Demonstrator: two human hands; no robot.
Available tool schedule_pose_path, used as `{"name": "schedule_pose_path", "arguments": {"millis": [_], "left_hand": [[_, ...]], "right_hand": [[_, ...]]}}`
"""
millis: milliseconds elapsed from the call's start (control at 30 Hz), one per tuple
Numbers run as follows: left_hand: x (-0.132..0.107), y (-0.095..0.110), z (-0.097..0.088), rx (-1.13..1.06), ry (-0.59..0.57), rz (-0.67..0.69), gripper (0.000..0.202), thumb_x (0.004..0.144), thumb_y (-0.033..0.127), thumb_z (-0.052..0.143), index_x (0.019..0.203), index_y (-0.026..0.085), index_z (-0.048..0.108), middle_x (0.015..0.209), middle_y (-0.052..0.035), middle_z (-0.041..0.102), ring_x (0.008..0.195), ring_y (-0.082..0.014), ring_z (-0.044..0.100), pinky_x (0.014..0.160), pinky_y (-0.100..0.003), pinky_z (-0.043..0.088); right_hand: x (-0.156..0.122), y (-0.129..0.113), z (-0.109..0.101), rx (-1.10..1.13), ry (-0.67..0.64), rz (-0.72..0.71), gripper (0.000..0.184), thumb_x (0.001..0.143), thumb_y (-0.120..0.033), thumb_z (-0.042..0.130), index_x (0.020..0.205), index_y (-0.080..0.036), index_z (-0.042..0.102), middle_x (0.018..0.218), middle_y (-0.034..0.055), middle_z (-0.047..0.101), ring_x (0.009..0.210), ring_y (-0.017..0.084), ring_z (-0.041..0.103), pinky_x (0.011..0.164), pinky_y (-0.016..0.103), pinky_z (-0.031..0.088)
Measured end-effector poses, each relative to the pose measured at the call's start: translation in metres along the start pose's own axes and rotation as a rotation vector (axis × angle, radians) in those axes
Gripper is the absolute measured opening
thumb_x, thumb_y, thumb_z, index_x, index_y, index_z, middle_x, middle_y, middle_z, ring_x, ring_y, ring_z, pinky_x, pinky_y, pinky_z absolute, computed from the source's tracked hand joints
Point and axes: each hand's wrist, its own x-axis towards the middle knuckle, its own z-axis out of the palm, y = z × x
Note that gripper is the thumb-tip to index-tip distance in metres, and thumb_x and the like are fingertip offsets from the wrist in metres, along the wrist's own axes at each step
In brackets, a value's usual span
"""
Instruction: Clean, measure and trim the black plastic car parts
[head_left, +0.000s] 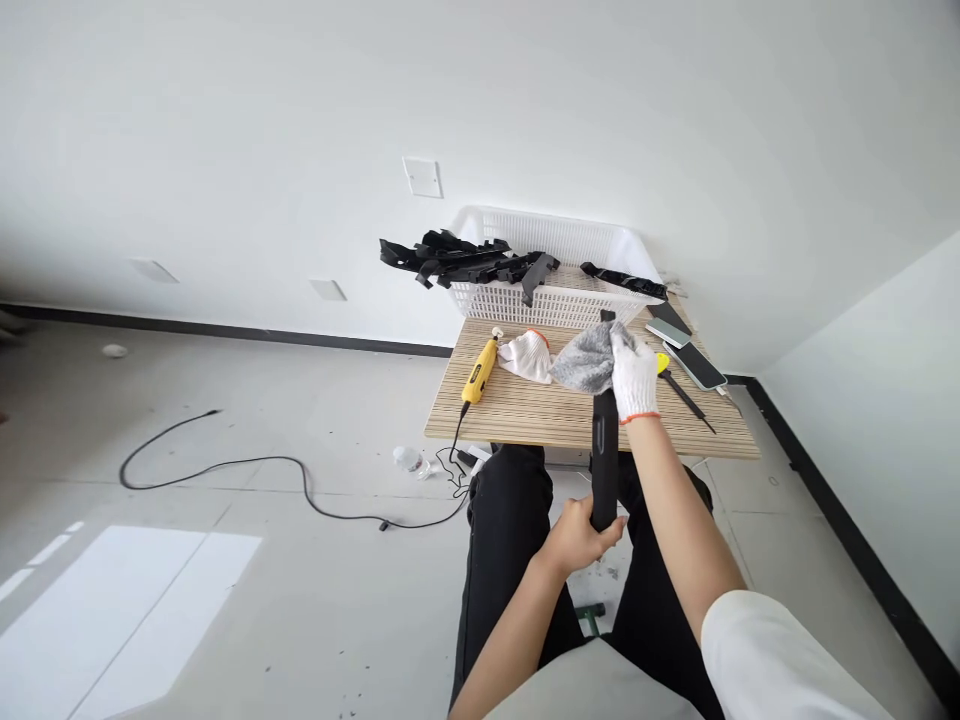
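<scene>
A long black plastic part [605,450] points away from me across the table's front edge. Its near end is gripped by my bare left hand [576,537], fingers wrapped round it. My right hand [634,372], in a white knit glove with an orange cuff, is closed on a grey cloth [586,358] that lies over the far part of the black piece. To the left of the cloth sit a crumpled white glove [527,356] and a yellow rotary tool [480,372] with a cord. Right of my gloved hand lies a black tool with a yellow end [684,397].
A white plastic basket [570,305] at the table's back holds several black plastic parts [472,262], some jutting past its left rim. Phones [697,366] lie at the right of the wood-grain table [525,420]. A black cable [289,460] trails over the floor beside a clear plastic bottle [411,460].
</scene>
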Motion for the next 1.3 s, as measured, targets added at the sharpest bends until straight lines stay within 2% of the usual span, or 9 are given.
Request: {"name": "schedule_pose_path", "arguments": {"millis": [133,267,400,567,767,967,1100,1200,1300], "left_hand": [[0.002,0.008,-0.004,-0.202,-0.027,0.044,0.030,0.084,0.043,0.069,0.077,0.017,0.055,0.059,0.0024,0.060,0.042,-0.0089,0.053,0.039,-0.019,0.041],[0.001,0.015,-0.005,-0.377,-0.057,0.075,0.028,0.082,0.038,0.070,0.075,0.018,0.052,0.048,0.0049,0.056,0.036,-0.0081,0.048,0.037,-0.019,0.039],[-0.004,0.014,-0.002,-0.388,-0.094,0.102,0.018,0.078,0.027,0.070,0.077,0.016,0.056,0.055,0.0026,0.062,0.039,-0.0095,0.054,0.039,-0.018,0.041],[-0.008,0.015,0.001,-0.361,-0.179,0.065,0.011,0.076,0.021,0.066,0.080,0.017,0.057,0.060,0.0021,0.063,0.042,-0.0104,0.058,0.039,-0.018,0.044],[-0.011,0.019,-0.021,-0.198,-0.142,0.116,0.009,0.078,0.021,0.066,0.078,0.017,0.058,0.060,0.0016,0.064,0.045,-0.0111,0.062,0.046,-0.018,0.047],[-0.021,0.013,-0.043,-0.074,-0.106,0.041,0.011,0.079,0.026,0.066,0.082,0.018,0.059,0.062,0.0001,0.067,0.048,-0.0141,0.065,0.048,-0.020,0.048],[-0.024,0.013,-0.042,-0.086,-0.193,0.062,0.037,0.089,0.054,0.060,0.082,0.018,0.057,0.059,-0.0006,0.066,0.046,-0.0143,0.064,0.050,-0.022,0.048],[-0.021,0.016,-0.032,-0.203,-0.196,0.032,0.071,0.091,0.081,0.034,0.073,0.017,0.060,0.052,-0.0041,0.061,0.046,-0.0159,0.061,0.048,-0.025,0.047],[-0.016,0.020,-0.019,-0.360,-0.095,-0.107,0.081,0.087,0.088,0.029,0.071,0.016,0.063,0.056,-0.0076,0.064,0.050,-0.0188,0.064,0.051,-0.029,0.053]], "right_hand": [[-0.047,-0.003,0.003,-0.023,-0.054,0.127,0.054,0.082,-0.049,0.064,0.121,-0.012,0.070,0.125,0.0159,0.072,0.115,0.025,0.069,0.108,0.043,0.050],[-0.095,-0.006,-0.009,-0.209,-0.151,0.184,0.054,0.086,-0.051,0.059,0.124,-0.013,0.069,0.127,0.0164,0.072,0.119,0.027,0.067,0.110,0.048,0.046],[-0.129,-0.012,-0.034,-0.395,-0.132,0.211,0.058,0.089,-0.057,0.056,0.129,-0.017,0.067,0.124,0.0152,0.073,0.118,0.030,0.066,0.106,0.049,0.047],[-0.140,-0.016,-0.049,-0.440,-0.094,0.280,0.054,0.086,-0.055,0.060,0.126,-0.019,0.068,0.116,0.0125,0.075,0.110,0.031,0.068,0.099,0.047,0.049],[-0.143,-0.020,-0.035,-0.306,-0.091,0.328,0.043,0.084,-0.051,0.066,0.117,-0.022,0.069,0.107,0.0077,0.077,0.097,0.027,0.071,0.083,0.038,0.054],[-0.154,-0.015,-0.020,-0.328,-0.131,0.241,0.053,0.085,-0.044,0.067,0.134,-0.024,0.061,0.123,0.0085,0.071,0.110,0.028,0.069,0.095,0.045,0.054],[-0.154,-0.014,-0.032,-0.335,-0.082,0.092,0.068,0.084,-0.038,0.071,0.146,-0.022,0.051,0.138,0.0130,0.062,0.120,0.030,0.065,0.100,0.047,0.054],[-0.151,-0.012,-0.048,-0.352,-0.102,0.022,0.048,0.088,-0.036,0.068,0.135,-0.023,0.063,0.131,0.0094,0.068,0.119,0.027,0.065,0.104,0.045,0.053],[-0.151,-0.004,-0.059,-0.333,-0.154,-0.010,0.028,0.094,-0.035,0.064,0.119,-0.024,0.072,0.118,0.0054,0.075,0.112,0.023,0.069,0.103,0.040,0.054]]}}
